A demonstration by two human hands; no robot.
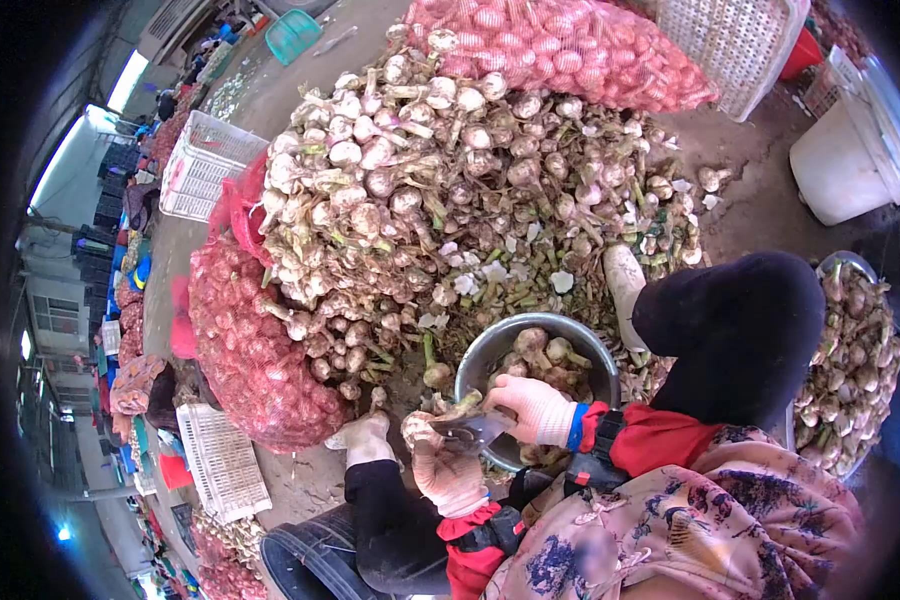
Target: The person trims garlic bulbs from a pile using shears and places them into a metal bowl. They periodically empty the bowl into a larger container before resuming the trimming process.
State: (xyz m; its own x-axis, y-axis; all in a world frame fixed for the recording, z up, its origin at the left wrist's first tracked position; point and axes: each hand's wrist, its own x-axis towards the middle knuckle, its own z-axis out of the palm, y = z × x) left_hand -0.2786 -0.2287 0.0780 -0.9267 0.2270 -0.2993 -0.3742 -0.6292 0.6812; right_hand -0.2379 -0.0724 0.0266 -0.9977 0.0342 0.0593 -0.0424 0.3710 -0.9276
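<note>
My left hand, in a pale glove, is closed around a garlic bulb whose stem points to the upper right. My right hand, gloved too, grips a dark metal cutting tool that looks like shears. Its blades lie against the stem close to the bulb; the handles are mostly covered by my fingers. Just behind my right hand, a metal basin holds several garlic bulbs. Both hands are in front of the basin, between my knees.
A large heap of garlic spreads ahead, with cut stems before it. Full red mesh sacks lie at the left and back. White crates, a white bucket and another garlic-filled basin stand around me.
</note>
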